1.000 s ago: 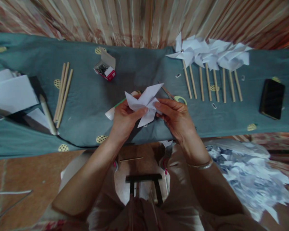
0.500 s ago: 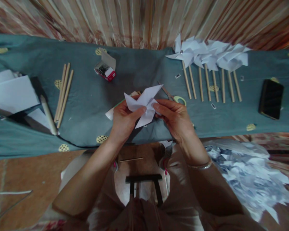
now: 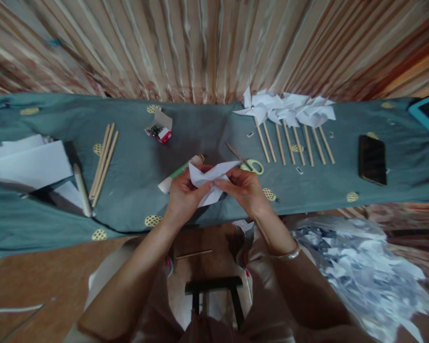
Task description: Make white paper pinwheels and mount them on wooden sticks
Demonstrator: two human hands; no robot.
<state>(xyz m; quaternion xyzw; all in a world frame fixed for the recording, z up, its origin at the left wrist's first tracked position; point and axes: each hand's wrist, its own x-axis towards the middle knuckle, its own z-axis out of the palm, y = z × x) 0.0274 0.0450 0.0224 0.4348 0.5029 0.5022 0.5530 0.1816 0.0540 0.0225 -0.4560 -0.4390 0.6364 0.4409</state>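
Note:
A white paper pinwheel (image 3: 214,172), folded into blades and without a stick, is held between my two hands above the front of the table. My left hand (image 3: 183,195) grips its left side, the thumb pressed near the centre. From the right, my right hand (image 3: 245,190) pinches it, with thumb and fingertips close to the middle. Behind my left hand lies a white and green tube (image 3: 171,177), partly covered. Scissors (image 3: 248,163) with light green handles rest just beyond my right hand.
Finished pinwheels (image 3: 289,108) on wooden sticks lie in a row at the back right. A phone (image 3: 372,159) is farther right. On the left are an open red box (image 3: 160,129), loose sticks (image 3: 104,164) and paper sheets (image 3: 32,162). A bag of paper pieces (image 3: 364,271) stands below right.
My right hand has shifted inward, its thumb now at the pinwheel's centre beside my left thumb. The camera view has tilted up, showing more curtain and a blue-edged device at the right.

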